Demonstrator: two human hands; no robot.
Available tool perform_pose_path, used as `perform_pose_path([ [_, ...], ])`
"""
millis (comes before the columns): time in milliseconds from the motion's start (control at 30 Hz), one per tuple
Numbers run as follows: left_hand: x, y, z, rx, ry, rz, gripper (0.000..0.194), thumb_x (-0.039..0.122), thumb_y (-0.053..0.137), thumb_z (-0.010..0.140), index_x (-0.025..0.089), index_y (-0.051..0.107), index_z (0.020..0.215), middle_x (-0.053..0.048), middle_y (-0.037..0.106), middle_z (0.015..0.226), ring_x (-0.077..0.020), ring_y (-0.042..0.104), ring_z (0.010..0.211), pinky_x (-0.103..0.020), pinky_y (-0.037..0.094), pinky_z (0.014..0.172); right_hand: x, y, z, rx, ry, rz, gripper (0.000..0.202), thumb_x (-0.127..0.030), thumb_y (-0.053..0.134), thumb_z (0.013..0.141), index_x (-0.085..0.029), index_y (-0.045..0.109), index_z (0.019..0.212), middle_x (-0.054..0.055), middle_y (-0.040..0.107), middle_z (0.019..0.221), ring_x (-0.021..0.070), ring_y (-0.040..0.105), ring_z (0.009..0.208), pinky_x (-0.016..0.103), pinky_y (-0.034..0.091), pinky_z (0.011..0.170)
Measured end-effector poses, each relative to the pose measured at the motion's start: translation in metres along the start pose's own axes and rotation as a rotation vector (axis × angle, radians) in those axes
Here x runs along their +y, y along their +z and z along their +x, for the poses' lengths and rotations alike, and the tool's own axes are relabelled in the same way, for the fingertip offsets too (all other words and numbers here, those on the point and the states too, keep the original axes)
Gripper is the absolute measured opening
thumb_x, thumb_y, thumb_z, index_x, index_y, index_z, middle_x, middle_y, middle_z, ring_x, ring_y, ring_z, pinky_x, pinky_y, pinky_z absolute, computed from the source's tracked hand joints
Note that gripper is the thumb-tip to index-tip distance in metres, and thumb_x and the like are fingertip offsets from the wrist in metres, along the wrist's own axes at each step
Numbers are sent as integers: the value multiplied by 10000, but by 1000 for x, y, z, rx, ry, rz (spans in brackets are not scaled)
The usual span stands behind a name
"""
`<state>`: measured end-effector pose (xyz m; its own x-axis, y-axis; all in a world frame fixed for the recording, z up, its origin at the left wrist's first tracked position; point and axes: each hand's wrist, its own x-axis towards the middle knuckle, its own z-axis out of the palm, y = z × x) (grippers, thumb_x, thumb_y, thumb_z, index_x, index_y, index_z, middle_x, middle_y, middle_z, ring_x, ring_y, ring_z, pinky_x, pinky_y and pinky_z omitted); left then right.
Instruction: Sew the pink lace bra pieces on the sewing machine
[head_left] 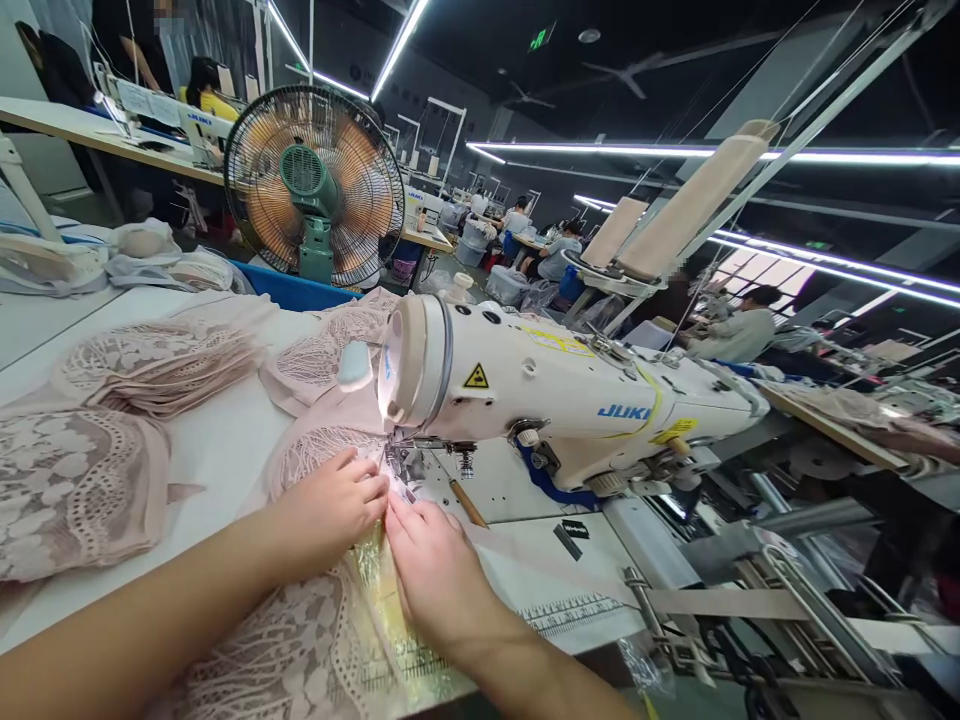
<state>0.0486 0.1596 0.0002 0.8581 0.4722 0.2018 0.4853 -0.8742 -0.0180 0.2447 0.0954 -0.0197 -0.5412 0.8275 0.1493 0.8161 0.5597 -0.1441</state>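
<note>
A fan (304,178) with a green hub and black wire guard stands at back left; a second JUKI machine (180,113) sits on a farther surface (52,118); a lit green sign (538,40) and long light tubes (645,151) hang overhead; a co-worker (739,328) in a pale top sits rightward.

ok so it's just one cam, worn on the head, looking forward and down over the person's own hands (439,565). The forearms (142,625) come up from the bottom, so the hands sit really close, low and near the middle. The tabletop (217,440) and sewing machine (562,385) are close too, seen from above and at a slant, since the whole view leans sideways. Up top it looks past the fan (315,185), way out toward the ceiling lights (697,154)
</note>
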Motion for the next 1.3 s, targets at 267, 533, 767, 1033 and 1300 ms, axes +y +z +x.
perform_pose_path([
  [267,-9,3,-3,-8,6,18,401,124,591,861,177,649,1254,-99,675,1296,-288,589,1155,-457,398,1030,3,8,-9,151,-57,-30,507,-139,493,858,-37,590,1345,157,643,1344,312,590,999,439,531,830],
  [533,-21,3,-3,-50,7,-16,396,110,564,893,220,647,1265,-49,653,1363,-271,575,1218,-451,337,1092,10,7,-19,312,-101,44,418,-130,450,914,-35,645,1272,133,673,1308,287,596,1002,419,557,910],
  [767,-34,-1,2,-75,-35,-8,414,49,553,876,219,658,1238,-55,672,1332,-290,560,1259,-481,329,1109,11,10,-18,368,-107,97,404,-122,481,896,-47,646,1258,140,680,1291,300,609,992,434,583,866],
  [1033,-52,2,8,-90,-83,39,446,33,556,861,228,667,1246,-86,631,1392,-294,564,1247,-520,324,1116,11,11,-19,365,-103,114,427,-133,494,885,-74,642,1282,133,676,1298,294,624,1015,407,582,897],
  [1300,-38,-10,4,-20,-142,78,429,-2,529,824,164,685,1187,-139,629,1375,-349,512,1312,-607,303,1131,11,10,-20,318,-77,133,468,-140,477,856,-78,653,1286,132,661,1330,308,637,1045,431,597,895],
])
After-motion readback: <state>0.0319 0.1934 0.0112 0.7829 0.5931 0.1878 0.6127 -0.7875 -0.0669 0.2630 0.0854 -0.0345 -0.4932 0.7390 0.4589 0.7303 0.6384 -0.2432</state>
